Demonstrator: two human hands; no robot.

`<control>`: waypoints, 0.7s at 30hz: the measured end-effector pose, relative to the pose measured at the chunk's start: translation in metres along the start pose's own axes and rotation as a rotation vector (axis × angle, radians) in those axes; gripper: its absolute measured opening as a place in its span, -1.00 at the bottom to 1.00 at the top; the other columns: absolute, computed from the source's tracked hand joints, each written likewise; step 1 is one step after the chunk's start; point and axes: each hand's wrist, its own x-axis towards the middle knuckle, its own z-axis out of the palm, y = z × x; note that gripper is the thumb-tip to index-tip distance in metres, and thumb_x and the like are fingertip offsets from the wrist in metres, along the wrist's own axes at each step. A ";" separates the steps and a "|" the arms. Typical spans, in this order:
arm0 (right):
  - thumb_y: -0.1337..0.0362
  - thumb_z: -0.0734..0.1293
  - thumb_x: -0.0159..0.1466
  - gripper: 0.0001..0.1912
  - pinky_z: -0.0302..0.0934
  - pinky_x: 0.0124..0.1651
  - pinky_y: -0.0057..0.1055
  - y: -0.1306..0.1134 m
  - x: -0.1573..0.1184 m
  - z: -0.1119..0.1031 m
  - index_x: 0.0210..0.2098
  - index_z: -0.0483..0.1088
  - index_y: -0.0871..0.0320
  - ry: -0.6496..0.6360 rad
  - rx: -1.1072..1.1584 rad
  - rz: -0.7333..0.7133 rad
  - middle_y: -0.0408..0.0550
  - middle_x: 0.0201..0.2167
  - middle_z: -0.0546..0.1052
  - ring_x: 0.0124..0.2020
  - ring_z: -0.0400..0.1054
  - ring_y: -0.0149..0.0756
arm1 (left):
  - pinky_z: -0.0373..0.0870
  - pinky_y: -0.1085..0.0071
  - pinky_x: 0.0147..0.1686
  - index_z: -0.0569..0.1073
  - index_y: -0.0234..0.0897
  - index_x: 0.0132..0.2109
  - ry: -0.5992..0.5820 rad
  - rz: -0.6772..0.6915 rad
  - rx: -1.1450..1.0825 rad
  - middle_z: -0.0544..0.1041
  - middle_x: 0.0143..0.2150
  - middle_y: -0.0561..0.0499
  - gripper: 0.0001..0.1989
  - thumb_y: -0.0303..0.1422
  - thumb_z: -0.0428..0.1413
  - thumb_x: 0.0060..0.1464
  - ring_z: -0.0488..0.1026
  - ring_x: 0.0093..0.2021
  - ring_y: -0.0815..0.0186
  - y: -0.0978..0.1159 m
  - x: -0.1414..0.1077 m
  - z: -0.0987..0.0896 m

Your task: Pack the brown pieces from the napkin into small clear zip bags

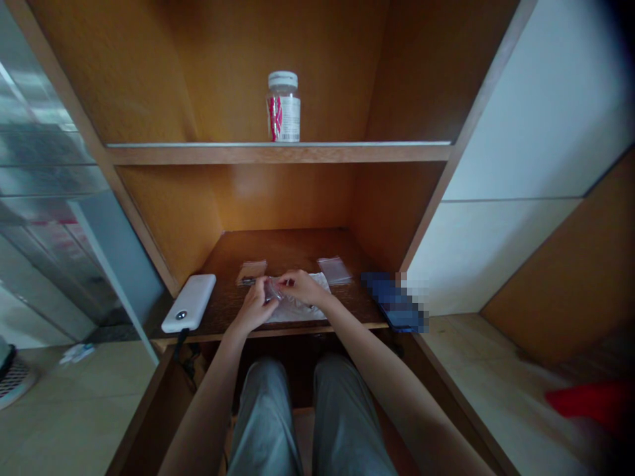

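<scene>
My left hand (256, 306) is closed on a small clear plastic bag (272, 289) above the wooden shelf board. From the right, my right hand (299, 287) reaches to the same bag, its thumb and fingers pinched near the bag's upper edge; what exactly they grip is too small to make out. Under both hands lies a whitish, crumpled sheet (297, 312). Behind my left hand is a clear bag with small dark items (253, 271). To the right of the sheet, another clear bag (335, 270) lies flat.
A white power bank (190, 303) with a black cable lies at the left edge of the board. At the right edge is a dark blue phone-like object (394, 301), partly pixelated. A white-capped bottle (284, 109) stands on the upper shelf (198, 155).
</scene>
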 end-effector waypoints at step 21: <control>0.09 0.34 0.01 -0.75 0.17 -0.40 -0.46 -0.003 0.005 -0.031 -0.46 0.41 0.17 0.342 0.640 0.151 -0.12 -0.52 0.45 -0.52 0.28 -0.44 | 0.33 0.43 -0.41 0.31 -0.30 -0.12 -0.236 -0.260 -0.722 0.53 -0.37 -0.04 -0.59 -0.29 0.18 -0.15 0.48 -0.36 0.29 0.032 0.037 -0.040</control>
